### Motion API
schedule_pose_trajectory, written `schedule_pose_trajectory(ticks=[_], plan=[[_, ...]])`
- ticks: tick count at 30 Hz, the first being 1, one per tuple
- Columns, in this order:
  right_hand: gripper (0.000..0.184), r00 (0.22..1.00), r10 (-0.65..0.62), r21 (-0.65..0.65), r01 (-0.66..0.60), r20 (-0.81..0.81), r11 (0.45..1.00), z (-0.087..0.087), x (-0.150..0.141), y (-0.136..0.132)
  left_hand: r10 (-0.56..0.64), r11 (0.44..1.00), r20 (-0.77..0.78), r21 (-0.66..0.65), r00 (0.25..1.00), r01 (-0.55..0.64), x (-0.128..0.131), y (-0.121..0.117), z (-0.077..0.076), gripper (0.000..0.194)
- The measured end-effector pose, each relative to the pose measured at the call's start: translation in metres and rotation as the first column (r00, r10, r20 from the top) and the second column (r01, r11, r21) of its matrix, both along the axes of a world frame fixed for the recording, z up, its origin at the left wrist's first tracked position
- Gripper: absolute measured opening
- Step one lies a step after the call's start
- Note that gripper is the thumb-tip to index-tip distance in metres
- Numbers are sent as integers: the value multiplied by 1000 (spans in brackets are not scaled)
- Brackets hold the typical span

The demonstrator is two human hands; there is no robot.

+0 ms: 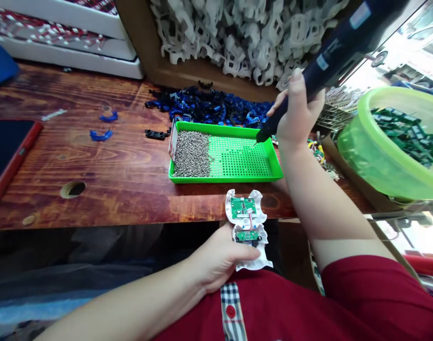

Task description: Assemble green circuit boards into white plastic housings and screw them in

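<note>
My left hand is closed on a white plastic housing near the table's front edge, thumb across its lower part. Inside the housing sit a larger green circuit board and a smaller one, joined by a short reddish cable. My right hand wraps around a black electric screwdriver, which slants down to the left. Its thin bit points into the right part of a green perforated tray; whether it touches the bottom I cannot tell. Small metal screws are heaped in the tray's left part.
Behind the tray lies a pile of blue and black plastic parts. A cardboard box of white housings stands at the back. To the right is a light green tub of circuit boards. A red-edged tablet lies at left, near a table hole.
</note>
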State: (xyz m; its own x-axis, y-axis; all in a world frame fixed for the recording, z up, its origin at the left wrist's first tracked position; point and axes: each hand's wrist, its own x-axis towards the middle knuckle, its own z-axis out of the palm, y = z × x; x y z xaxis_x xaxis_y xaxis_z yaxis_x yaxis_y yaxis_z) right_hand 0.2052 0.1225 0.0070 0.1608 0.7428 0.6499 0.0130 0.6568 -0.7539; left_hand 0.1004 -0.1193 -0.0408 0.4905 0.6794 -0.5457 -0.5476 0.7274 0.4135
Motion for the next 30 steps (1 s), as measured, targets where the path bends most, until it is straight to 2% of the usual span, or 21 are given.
schedule_pose_trajectory(ticks=[6, 15, 21, 23, 26, 29, 30], plan=[[42, 999, 24, 37, -23, -39, 999, -10, -7, 8, -39, 999, 20, 20, 999, 38, -7, -1, -5, 52], [39, 996, 51, 84, -45, -71, 995, -12, -7, 8, -65, 998, 63, -8, 996, 66, -10, -1, -11, 47], [33, 994, 84, 99, -77, -72, 992, -14, -7, 5, -71, 997, 81, 32, 994, 69, -10, 1, -10, 45], [32, 992, 68, 114, -55, -110, 992, -9, -6, 5, -58, 998, 68, 35, 996, 56, -9, 0, -8, 44], [20, 986, 1, 149, 25, -170, 989, 9, -4, -7, -37, 999, 60, 20, 998, 36, -7, -1, -4, 40], [10, 976, -50, 202, 94, -214, 975, 31, 3, -47, -7, 1000, 51, 5, 999, 7, -3, -2, -2, 36], [12, 986, -21, 153, 46, -163, 987, 38, 7, -66, -2, 1000, 51, 3, 999, 1, -2, -3, -1, 35]])
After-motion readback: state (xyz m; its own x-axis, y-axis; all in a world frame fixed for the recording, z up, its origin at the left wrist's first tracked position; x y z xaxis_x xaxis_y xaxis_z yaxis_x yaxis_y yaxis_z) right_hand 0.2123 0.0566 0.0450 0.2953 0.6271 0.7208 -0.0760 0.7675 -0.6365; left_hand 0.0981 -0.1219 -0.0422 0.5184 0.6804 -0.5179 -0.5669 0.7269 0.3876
